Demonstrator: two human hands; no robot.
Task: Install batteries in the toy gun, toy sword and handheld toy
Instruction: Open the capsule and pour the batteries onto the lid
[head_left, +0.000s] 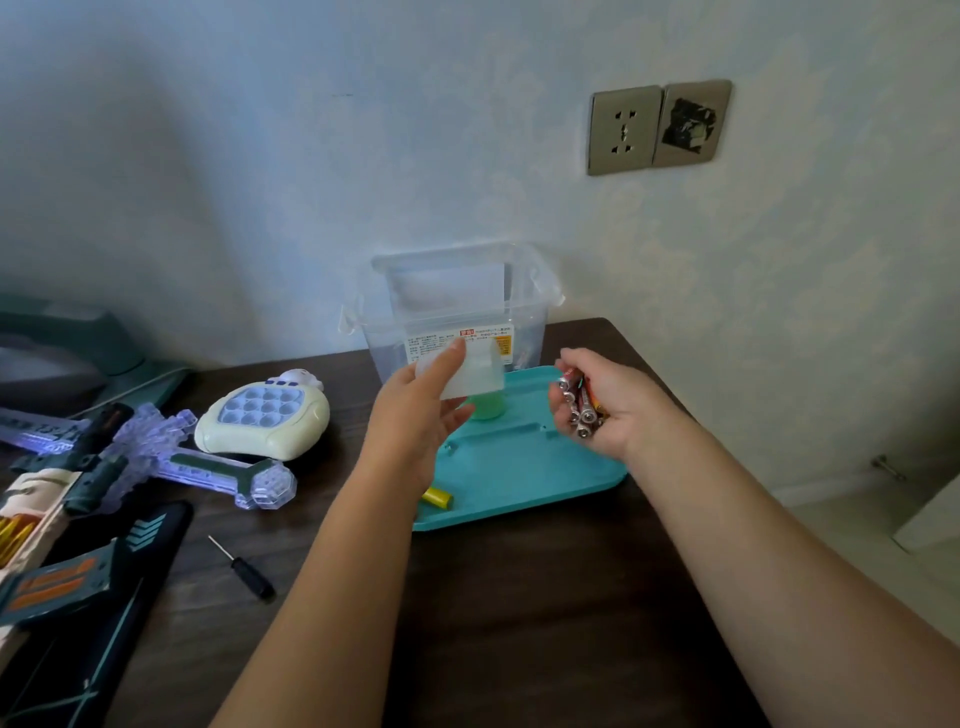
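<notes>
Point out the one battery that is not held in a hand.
The yellow battery lying on the teal tray, at its near left corner beside the left forearm. The other batteries, red and silver, are bunched in the right hand.

One view only: a wide-angle camera at head height, facing forward and down across the dark counter (519, 597) to the wall (311, 130) behind. The left hand (415, 421) and right hand (610, 410) sit mid-frame, near the lens. Counter fills the lower half, wall the upper.
</notes>
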